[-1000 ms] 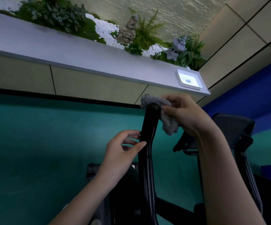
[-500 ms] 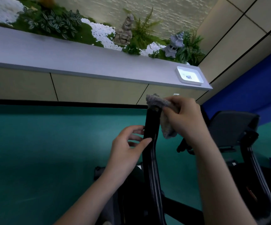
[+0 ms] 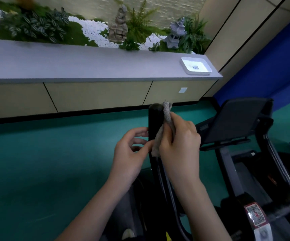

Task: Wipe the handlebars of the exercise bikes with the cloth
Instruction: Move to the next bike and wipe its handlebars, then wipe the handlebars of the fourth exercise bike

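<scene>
A black upright handlebar of the exercise bike rises in the middle of the view. My right hand is closed on a grey cloth and presses it against the bar's right side, just below the rounded top. The cloth hangs down along the bar between my two hands. My left hand is on the bar's left side at about the same height, fingers curled loosely toward it, the thumb reaching the cloth's lower end. The bar's lower part runs down between my forearms.
The bike's dark console and a second curved handlebar stand to the right. A grey ledge with plants and a white tray runs along the wall ahead. Teal floor lies to the left, a blue wall to the right.
My right hand has slid the cloth down from over the top of the bar to its side, baring the tip. The view has tilted downward. My left hand stays beside the bar.
</scene>
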Motion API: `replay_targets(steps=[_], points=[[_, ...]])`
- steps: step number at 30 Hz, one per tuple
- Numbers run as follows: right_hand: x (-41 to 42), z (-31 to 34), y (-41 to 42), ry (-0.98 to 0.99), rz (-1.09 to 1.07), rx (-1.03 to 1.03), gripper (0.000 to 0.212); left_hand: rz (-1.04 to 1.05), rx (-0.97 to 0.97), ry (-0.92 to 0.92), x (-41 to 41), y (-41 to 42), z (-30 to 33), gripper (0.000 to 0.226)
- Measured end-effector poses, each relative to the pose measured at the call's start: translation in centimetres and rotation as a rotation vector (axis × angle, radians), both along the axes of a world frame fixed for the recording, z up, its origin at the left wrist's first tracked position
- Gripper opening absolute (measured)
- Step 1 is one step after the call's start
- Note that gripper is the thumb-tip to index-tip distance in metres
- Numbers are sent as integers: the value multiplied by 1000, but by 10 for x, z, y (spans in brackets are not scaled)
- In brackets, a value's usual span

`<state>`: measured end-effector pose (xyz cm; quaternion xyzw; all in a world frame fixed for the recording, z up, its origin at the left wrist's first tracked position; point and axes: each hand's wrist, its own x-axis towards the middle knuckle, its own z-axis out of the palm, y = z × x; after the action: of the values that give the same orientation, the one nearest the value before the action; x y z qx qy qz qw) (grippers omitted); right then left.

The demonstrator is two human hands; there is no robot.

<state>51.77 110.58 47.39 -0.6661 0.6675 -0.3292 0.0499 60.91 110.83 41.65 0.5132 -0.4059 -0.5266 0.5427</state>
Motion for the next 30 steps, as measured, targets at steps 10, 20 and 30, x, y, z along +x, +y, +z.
replay_targets(steps=[10,20,30], points=[[-14,13,11,-369,-38,-94,23,-50,11,-86,8,3,3,27],[-18,11,42,-733,173,16,18,-18,-86,-418,25,51,7,28],[-1,-13,100,-805,470,228,19,70,6,-1119,54,168,-1,50]])
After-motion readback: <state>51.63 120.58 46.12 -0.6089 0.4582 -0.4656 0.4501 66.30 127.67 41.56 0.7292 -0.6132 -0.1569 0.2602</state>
